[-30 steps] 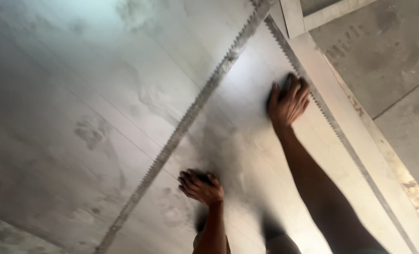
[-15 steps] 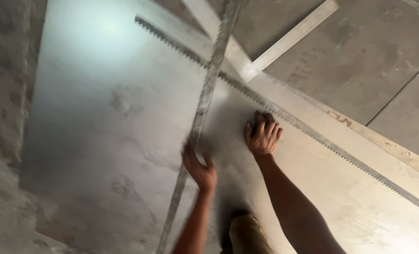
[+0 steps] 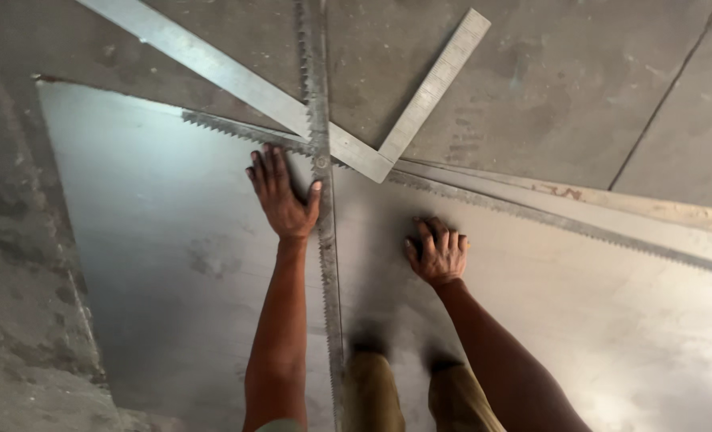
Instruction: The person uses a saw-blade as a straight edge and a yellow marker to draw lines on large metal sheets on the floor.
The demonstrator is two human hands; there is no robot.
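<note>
left hand (image 3: 282,197) flat, fingers spread, right hand (image 3: 438,254) pressed, fingers curled

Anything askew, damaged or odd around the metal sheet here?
Nothing stands out. Both the left hand and right hand press flat on the metal sheet, beside a toothed strip; a steel square lies above.

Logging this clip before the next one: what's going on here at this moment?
A person crouches over a large metal sheet on a concrete floor. The left hand lies flat on the sheet beside a long toothed strip that runs across it. The right hand presses on the sheet with curled fingers. A metal framing square lies at the sheet's far edge, where a second toothed strip runs.
</note>
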